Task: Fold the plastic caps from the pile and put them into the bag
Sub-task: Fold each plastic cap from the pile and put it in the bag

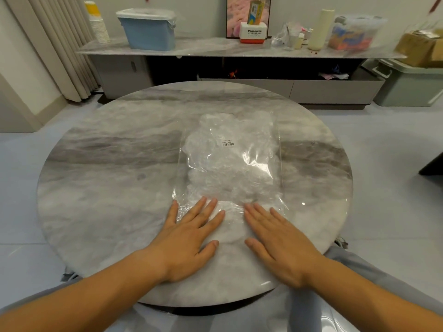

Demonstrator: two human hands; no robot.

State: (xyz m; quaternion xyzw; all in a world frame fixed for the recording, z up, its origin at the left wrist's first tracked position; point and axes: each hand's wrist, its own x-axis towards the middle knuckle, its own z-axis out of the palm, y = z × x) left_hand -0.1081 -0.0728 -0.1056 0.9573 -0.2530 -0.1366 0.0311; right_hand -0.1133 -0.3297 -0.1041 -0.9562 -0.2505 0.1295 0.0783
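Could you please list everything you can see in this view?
table: 1, grey marble, round, foreground
plastic bag: 1, clear, barcode label, middle of table
plastic caps: many, clear, crumpled inside the bag
storage bin: 1, blue, white lid, shelf left
paper cups: 1 stack, white, shelf left end
Panasonic box: 1, white and red, shelf middle
storage tub: 1, clear, shelf right
cardboard box: 1, brown, far right
left hand: 1, bare, flat on bag's near end
right hand: 1, bare, flat on bag's near end
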